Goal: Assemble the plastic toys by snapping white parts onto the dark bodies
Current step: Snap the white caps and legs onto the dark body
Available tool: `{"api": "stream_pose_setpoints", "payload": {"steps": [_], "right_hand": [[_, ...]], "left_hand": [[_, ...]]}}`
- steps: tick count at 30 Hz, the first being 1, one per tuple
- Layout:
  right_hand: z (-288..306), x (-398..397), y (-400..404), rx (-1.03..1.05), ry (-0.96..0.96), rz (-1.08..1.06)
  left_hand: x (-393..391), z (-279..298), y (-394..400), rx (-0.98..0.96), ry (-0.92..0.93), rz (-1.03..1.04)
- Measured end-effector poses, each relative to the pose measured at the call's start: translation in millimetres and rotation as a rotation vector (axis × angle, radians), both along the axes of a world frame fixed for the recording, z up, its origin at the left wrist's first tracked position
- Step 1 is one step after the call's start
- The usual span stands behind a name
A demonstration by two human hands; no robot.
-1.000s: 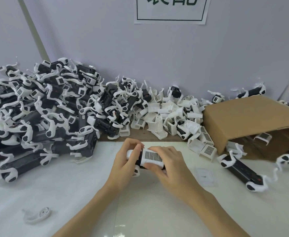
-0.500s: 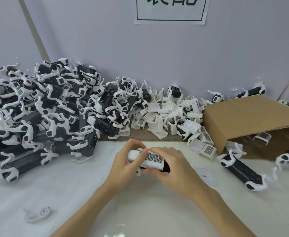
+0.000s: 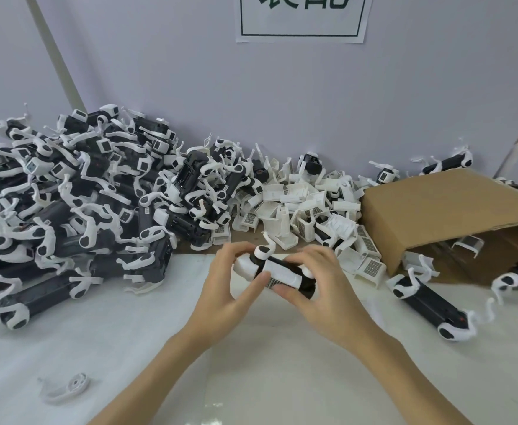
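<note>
Both hands hold one toy (image 3: 277,271) above the white table mat: a dark body wrapped by a white cover with a grille, a white leg sticking up at its left end. My left hand (image 3: 231,289) grips its left end, thumb under the cover. My right hand (image 3: 322,286) grips the right end, fingers curled over the top. A big heap of dark-and-white toys (image 3: 76,204) fills the left. Loose white covers (image 3: 300,210) lie piled behind the hands.
A tipped cardboard box (image 3: 441,216) lies at the right, with two dark bodies with white legs (image 3: 426,302) in front of it. A single white leg part (image 3: 67,389) lies at the near left of the mat. The wall stands close behind the piles.
The toy has been lifted slightly and rolled in my hands: the grille faced up before and now faces toward me, low down, and a white leg shows on top.
</note>
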State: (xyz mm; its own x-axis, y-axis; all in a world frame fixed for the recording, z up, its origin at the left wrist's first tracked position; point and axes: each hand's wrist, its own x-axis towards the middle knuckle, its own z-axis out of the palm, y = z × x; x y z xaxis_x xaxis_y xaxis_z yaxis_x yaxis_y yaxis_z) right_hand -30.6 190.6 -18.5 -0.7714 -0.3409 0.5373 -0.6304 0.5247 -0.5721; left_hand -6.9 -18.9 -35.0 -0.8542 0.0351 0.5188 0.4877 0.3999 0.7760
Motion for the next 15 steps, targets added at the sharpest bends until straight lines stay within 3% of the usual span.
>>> {"api": "stream_pose_setpoints", "payload": {"steps": [2, 4, 11, 15], "right_hand": [[-3, -2, -2, 0.132, 0.214, -0.062], [-8, -6, 0, 0.222, 0.285, -0.089], [-22, -11, 4, 0.183, 0.013, 0.058], [-21, -11, 3, 0.205, 0.005, 0.062]], "left_hand": [[-2, -5, -3, -0.077, -0.029, -0.024], [-2, -9, -4, -0.095, -0.080, -0.048], [-7, -16, -7, -0.164, -0.174, -0.062], [-6, -13, -7, -0.153, -0.190, -0.070]]}}
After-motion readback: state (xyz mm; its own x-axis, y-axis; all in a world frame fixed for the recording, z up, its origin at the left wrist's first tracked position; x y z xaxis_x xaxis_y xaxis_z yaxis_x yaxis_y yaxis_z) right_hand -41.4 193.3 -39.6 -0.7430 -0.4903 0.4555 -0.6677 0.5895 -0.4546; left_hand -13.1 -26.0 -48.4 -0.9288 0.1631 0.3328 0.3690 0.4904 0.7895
